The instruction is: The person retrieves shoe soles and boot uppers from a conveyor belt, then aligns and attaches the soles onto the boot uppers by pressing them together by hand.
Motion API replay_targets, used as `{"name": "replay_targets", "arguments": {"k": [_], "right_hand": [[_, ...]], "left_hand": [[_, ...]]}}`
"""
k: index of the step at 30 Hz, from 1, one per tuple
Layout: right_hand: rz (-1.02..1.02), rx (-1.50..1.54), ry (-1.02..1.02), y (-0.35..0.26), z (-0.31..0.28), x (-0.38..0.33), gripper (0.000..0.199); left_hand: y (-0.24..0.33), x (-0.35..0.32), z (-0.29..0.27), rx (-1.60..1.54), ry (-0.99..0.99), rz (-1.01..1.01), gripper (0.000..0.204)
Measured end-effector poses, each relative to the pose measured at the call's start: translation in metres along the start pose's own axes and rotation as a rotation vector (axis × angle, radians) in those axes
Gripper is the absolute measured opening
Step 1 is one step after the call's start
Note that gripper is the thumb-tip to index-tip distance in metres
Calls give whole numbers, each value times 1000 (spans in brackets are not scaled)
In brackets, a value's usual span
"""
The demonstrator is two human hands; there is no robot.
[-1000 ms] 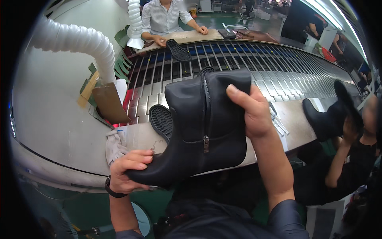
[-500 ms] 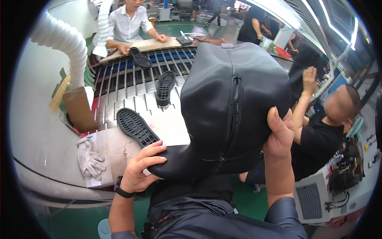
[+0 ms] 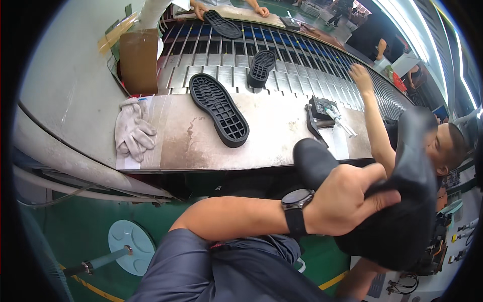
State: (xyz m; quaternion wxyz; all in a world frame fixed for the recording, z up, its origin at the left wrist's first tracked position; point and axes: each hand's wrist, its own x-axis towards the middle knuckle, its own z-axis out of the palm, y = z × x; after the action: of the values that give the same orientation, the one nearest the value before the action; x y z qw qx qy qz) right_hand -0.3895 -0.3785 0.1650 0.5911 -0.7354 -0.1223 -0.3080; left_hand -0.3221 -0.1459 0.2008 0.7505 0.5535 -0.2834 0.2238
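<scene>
A black boot [image 3: 387, 241] is at the right, close to my body, its rounded toe [image 3: 313, 160] pointing left toward the bench edge. My left hand [image 3: 347, 201], with a watch at the wrist, reaches across my lap and is closed around the boot, thumb and fingers pinching its dark material. Behind the boot my right forearm comes up from the lower edge; the boot hides the right hand and its fingers. On the bench ahead lies a black shoe sole [image 3: 220, 109], tread up, touched by neither hand.
A smaller sole [image 3: 261, 69] and a farther sole [image 3: 222, 24] are on the slatted metal conveyor [image 3: 196, 60]. White gloves [image 3: 134, 130] lie at the bench's left end. A dark tool [image 3: 315, 126] sits near its edge. A co-worker's arm [image 3: 371, 100] reaches in from the right.
The boot has swung right and down and turned, no longer showing its zipper. My left arm now crosses my lap; my right hand has gone behind the boot. The view has shifted.
</scene>
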Motion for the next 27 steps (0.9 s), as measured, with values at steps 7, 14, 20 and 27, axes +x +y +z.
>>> {"name": "replay_targets", "arguments": {"k": [7,14,20,27], "right_hand": [[595,144,-656,105,77,-81,31],[646,271,-1158,198,182,-71,22],[-1328,-419,-1514,317,367,304,15],[-1389,-370,-1280,329,384,344,16]], "left_hand": [[-67,-53,0,468,-552,344,44],[-121,-107,-58,630,-782,117,45],[-118,-67,-91,726,4,-27,93],[-127,-65,-107,517,-16,-374,96]]}}
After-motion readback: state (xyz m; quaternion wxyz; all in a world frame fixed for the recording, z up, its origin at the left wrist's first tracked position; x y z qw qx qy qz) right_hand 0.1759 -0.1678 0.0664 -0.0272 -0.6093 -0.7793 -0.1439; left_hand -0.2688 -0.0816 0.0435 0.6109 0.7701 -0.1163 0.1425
